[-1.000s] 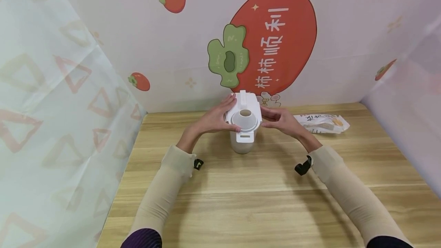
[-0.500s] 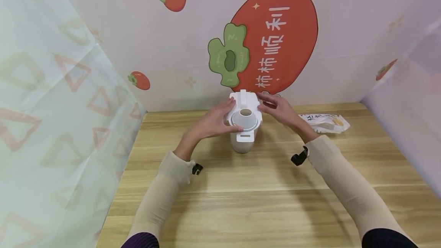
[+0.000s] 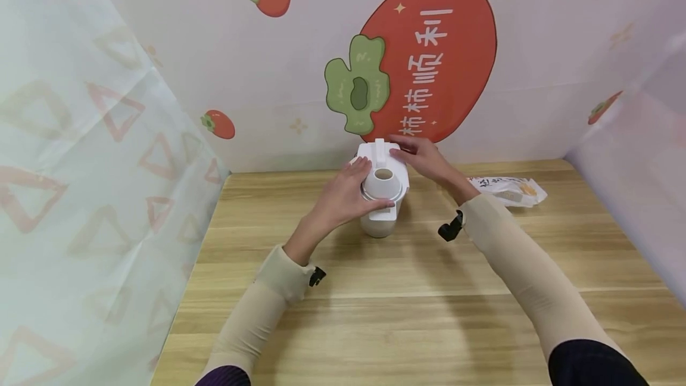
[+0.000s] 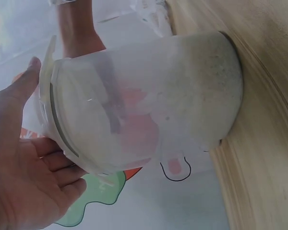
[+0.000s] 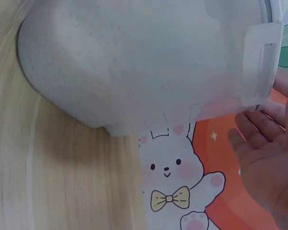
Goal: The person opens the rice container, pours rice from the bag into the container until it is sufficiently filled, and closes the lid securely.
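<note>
A tall translucent storage canister (image 3: 379, 228) with a white lid (image 3: 398, 170) stands upright at the back of the table. A pale grainy filling (image 4: 206, 86) shows in its lower part. A cone-shaped measuring cup (image 3: 379, 185) sits on the lid, its narrow end up. My left hand (image 3: 340, 195) holds the lid from the left, thumb across the front and fingers along the side. My right hand (image 3: 423, 156) is at the lid's back right corner, thumb over the edge and fingers behind it. In the right wrist view, its loosely bent fingers lie beside a lid clip (image 5: 260, 62).
A white printed packet (image 3: 506, 190) lies on the wooden table (image 3: 396, 308), right of the canister. Close behind stands a wall covering (image 3: 278, 76) with persimmon pictures. A pale patterned sheet (image 3: 96, 195) borders the left side.
My right hand has moved from the lid's right side to its back right corner. The left hand has shifted slightly right, thumb further across the front. The canister stays in place.
</note>
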Motion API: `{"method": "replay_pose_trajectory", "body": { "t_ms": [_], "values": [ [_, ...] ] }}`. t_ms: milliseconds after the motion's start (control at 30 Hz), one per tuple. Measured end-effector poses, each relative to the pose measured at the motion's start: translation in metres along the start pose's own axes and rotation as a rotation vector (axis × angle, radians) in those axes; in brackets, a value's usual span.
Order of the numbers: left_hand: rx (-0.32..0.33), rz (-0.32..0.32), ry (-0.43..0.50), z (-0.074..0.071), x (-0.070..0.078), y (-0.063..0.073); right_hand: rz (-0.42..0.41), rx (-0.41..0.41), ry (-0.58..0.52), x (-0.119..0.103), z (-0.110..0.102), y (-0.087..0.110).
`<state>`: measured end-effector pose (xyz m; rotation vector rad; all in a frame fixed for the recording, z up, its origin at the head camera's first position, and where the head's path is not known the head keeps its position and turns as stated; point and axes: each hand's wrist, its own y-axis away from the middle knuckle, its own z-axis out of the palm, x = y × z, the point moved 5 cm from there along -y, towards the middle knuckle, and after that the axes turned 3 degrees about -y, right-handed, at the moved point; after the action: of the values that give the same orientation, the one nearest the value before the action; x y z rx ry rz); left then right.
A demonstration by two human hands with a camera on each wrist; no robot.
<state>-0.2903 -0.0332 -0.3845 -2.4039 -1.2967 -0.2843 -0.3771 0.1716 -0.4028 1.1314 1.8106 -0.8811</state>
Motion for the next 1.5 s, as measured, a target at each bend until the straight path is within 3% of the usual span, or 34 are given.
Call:
{"method": "replay_pose_trajectory", "body": {
  "t_ms": [300,500,800,1033,1233,1500],
  "values": [
    [0.007,-0.008,0.034,0.004,-0.003,-0.003,0.024,0.033,-0.022,0.006,0.001,-0.004],
    [-0.033,0.0,0.132,0.006,-0.01,-0.008,0.005,0.081,-0.032,0.008,-0.002,0.0],
    [-0.058,0.036,0.339,0.006,-0.039,-0.016,-0.02,0.212,0.004,0.01,-0.01,0.016],
    [-0.063,0.116,0.546,0.005,-0.069,-0.019,-0.052,0.314,0.163,0.003,-0.01,0.034],
    [-0.061,0.074,0.641,0.002,-0.082,-0.019,-0.078,0.4,0.274,-0.002,-0.008,0.051],
    [-0.048,-0.024,0.674,0.0,-0.099,-0.019,-0.087,0.467,0.284,-0.007,-0.005,0.071]
  ]
}}
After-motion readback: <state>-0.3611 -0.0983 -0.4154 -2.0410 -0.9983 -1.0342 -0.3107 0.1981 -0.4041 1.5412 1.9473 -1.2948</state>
